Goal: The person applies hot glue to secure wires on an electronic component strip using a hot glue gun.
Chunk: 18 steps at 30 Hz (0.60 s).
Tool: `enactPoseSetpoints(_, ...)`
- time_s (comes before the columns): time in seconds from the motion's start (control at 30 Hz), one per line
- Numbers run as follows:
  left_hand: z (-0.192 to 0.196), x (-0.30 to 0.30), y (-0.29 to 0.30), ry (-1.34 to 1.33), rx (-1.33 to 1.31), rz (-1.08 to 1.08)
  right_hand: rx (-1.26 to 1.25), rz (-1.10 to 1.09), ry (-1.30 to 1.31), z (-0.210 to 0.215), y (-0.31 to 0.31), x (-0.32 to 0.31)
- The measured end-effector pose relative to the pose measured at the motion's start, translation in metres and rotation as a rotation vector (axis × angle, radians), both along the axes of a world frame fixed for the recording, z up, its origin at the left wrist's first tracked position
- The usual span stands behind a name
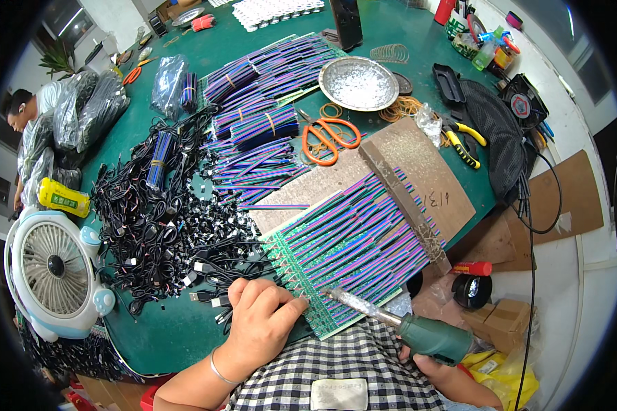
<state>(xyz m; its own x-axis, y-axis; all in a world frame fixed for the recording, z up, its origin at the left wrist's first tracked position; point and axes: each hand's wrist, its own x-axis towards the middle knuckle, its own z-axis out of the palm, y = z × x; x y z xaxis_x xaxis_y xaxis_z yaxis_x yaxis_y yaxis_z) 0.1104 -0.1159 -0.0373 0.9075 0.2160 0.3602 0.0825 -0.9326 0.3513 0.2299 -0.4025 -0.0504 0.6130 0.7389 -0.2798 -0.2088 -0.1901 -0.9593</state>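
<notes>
Okay, green tool (433,338) held in my right grip (424,364) points left, tip near left grip (262,329), pinched narrow at the wired board (281,264).

Smooth plastic tool handle (437,338), shiny metal bowl (360,107)

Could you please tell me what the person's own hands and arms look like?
The left hand wears no glove. The left forearm shows no sleeve, only a thin silvery bangle near the hand. The right hand is partly hidden; what shows is ungloved.
</notes>
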Motion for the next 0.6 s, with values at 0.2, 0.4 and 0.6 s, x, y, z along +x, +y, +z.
enactPoseSetpoints(0.2, -0.0011, 0.0004, -0.0001, -0.007, 0.014, 0.007, -0.004, 0.039, -0.006, 0.0048, 0.0005, 0.0043)
enactPoseSetpoints(0.4, 0.0017, 0.0012, 0.0037, 0.005, 0.043, -0.068, 0.034, 0.017, -0.024, 0.0025, -0.0021, 0.0042)
enactPoseSetpoints(0.6, 0.0038, 0.0005, 0.0018, 0.022, 0.068, -0.081, -0.082, 0.059, -0.098, 0.0037, -0.001, 0.0052)
